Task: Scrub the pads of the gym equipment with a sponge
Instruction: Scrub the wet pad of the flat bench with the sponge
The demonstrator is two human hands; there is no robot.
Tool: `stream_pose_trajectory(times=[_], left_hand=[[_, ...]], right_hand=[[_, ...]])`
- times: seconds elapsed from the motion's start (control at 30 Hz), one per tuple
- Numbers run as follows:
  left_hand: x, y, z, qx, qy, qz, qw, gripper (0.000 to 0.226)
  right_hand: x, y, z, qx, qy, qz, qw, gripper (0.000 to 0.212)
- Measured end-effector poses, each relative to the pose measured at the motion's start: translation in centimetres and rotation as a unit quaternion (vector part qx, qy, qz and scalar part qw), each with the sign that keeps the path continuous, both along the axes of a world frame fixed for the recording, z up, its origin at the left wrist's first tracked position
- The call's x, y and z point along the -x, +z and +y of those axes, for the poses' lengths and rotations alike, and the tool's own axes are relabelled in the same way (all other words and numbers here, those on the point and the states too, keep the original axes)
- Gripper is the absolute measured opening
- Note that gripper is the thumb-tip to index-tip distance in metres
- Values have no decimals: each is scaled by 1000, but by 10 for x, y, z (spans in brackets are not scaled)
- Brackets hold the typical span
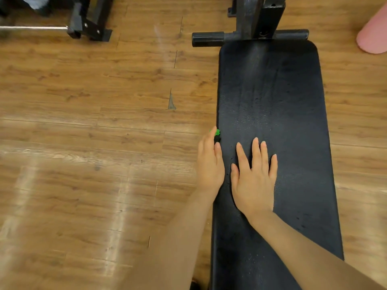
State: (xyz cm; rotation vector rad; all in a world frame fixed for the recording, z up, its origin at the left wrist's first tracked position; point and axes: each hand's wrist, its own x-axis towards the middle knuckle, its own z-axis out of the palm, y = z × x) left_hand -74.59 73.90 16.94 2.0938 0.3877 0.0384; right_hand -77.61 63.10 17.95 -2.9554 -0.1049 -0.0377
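Observation:
A long black bench pad (272,97) runs from the near edge of the view up to a black metal frame. Its surface looks damp, with small droplets. My left hand (209,162) is pressed against the pad's left side edge and closed on a sponge (217,133), of which only a green and dark tip shows past the fingers. My right hand (254,176) lies flat on top of the pad, palm down, fingers spread, holding nothing.
The bench frame (257,19) with a cross bar (209,38) stands at the pad's far end. Another black machine base (92,28) and a metal bar (33,28) sit at the top left. A pink rounded object (373,34) is at the top right. Wooden floor (104,122) lies all around.

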Motion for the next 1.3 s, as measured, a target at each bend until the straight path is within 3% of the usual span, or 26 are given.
stream_pose_trajectory(times=[0.27, 0.57, 1.0, 1.3], left_hand=[[72, 6, -1, 62, -9, 13, 998, 42], [7, 3, 1, 57, 23, 17, 998, 40], [131, 10, -4, 43, -16, 26, 999, 40], [93, 10, -7, 95, 35, 62, 993, 41]], right_hand=[[1, -2, 0, 1, 4, -17, 1000, 52], [3, -2, -6, -13, 18, -17, 1000, 54], [87, 3, -9, -3, 6, -14, 1000, 50], [112, 0, -15, -8, 10, -15, 1000, 48]])
